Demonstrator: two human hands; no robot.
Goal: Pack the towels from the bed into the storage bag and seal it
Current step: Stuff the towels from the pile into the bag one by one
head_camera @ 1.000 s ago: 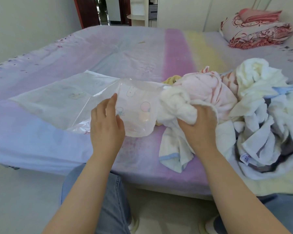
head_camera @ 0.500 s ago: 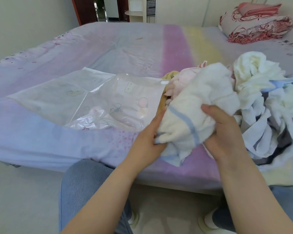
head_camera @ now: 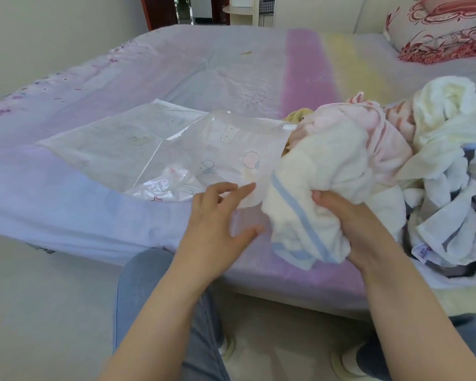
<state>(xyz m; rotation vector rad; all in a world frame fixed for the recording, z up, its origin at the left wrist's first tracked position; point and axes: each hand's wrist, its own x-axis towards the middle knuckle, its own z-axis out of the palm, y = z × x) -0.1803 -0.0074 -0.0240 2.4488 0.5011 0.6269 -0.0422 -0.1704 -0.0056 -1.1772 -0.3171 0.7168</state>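
Note:
A clear storage bag (head_camera: 176,149) with cartoon prints lies on the bed, its mouth facing right. My right hand (head_camera: 349,224) grips a bunched white towel with blue stripes (head_camera: 311,193) just right of the bag's mouth. My left hand (head_camera: 217,215) hovers at the bag's near edge with fingers spread and holds nothing. A pink towel (head_camera: 368,133) sits behind the white one. A heap of white and pale towels (head_camera: 451,166) covers the bed on the right.
The bed (head_camera: 204,78) has a lilac sheet with pink and yellow bands. Patterned red pillows (head_camera: 437,28) lie at the far right corner. My knees in jeans (head_camera: 149,284) and the floor show below the bed's near edge.
My left hand let go of the white towel and moved left to the bag's edge. The right hand brought the towel lower and nearer the bag's mouth.

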